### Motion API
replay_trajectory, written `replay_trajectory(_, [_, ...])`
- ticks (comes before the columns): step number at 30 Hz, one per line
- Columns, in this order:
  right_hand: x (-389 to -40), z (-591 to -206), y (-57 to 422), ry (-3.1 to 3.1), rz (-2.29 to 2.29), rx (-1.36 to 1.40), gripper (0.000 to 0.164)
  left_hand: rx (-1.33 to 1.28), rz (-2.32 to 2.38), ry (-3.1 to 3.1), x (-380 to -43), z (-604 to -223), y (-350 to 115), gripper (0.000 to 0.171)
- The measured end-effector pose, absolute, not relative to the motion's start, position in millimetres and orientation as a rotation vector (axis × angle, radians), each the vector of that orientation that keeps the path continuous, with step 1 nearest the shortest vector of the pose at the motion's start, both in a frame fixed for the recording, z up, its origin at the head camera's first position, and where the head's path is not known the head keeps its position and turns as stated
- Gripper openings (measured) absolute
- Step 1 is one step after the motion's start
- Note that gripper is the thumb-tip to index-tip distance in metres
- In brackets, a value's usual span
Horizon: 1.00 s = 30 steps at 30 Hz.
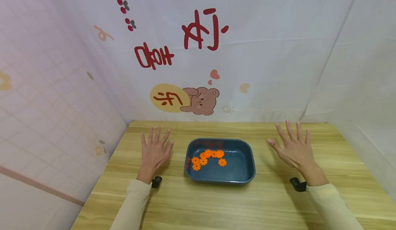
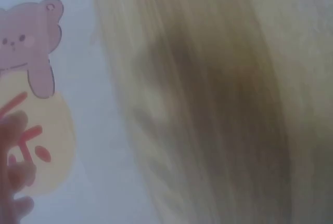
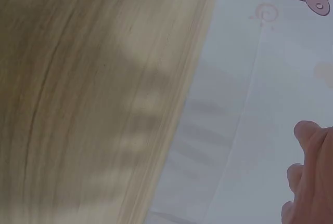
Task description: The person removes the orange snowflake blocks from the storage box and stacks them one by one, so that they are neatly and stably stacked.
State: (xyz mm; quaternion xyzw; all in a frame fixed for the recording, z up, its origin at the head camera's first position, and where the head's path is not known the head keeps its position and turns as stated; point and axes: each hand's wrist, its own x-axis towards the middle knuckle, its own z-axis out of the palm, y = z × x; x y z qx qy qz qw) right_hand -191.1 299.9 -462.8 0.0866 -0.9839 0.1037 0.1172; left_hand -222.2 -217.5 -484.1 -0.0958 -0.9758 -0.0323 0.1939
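Observation:
A dark blue rectangular tray sits mid-table in the head view. Several orange notched discs, shaped like small flowers or gears, lie in it, mostly toward its left side. To the left of the tray, my left hand is spread with straight fingers and holds nothing. My right hand is likewise spread, off to the tray's right, with nothing in it. In the left wrist view, fingertips show at the lower left edge; the right wrist view has fingers at its lower right.
The wooden table ends at a white cloth wall printed with a bear, hearts and red characters. More cloth hangs along the left and right sides. A black wrist camera is on the left wrist, another black camera on the right.

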Motion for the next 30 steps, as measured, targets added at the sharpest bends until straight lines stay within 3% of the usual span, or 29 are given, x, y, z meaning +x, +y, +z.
replay_trajectory(12, [-200, -456, 280, -2.918, 0.319, 0.321, 0.074, -0.309, -0.171, -2.769, -223, -481, -210, 0.055])
replay_trajectory(30, [-216, -450, 220, -2.729, 0.831, 0.694, 0.058, -0.572, -0.631, -2.604, -223, -489, -192, 0.05])
